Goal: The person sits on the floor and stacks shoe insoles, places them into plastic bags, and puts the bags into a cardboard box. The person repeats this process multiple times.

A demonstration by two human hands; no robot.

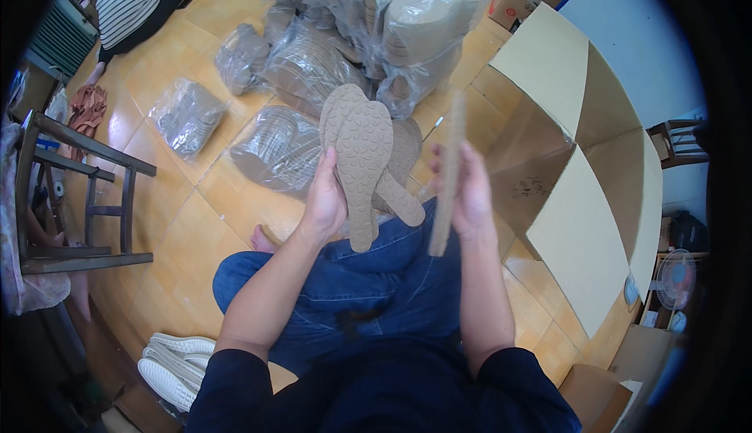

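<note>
My left hand (323,200) is closed on the edge of brown shoe soles (360,147), held upright; their faces carry a raised petal-like pattern, and at least two overlap. In my right hand (473,198) is another brown sole (447,178), turned edge-on and slightly blurred; whether it is one or a thin stack I cannot tell. Behind the left hand's soles, low over my crossed legs, more brown soles (403,200) show in part. A clear plastic bag of soles (276,151) lies on the floor just beyond my left hand.
Several plastic-wrapped bundles of soles (423,25) are piled ahead. An open cardboard box (540,174) stands at right, flaps spread. To the left is a dark wooden stool (90,257); white soles (168,374) lie at lower left. Another person (129,6) is at the far left.
</note>
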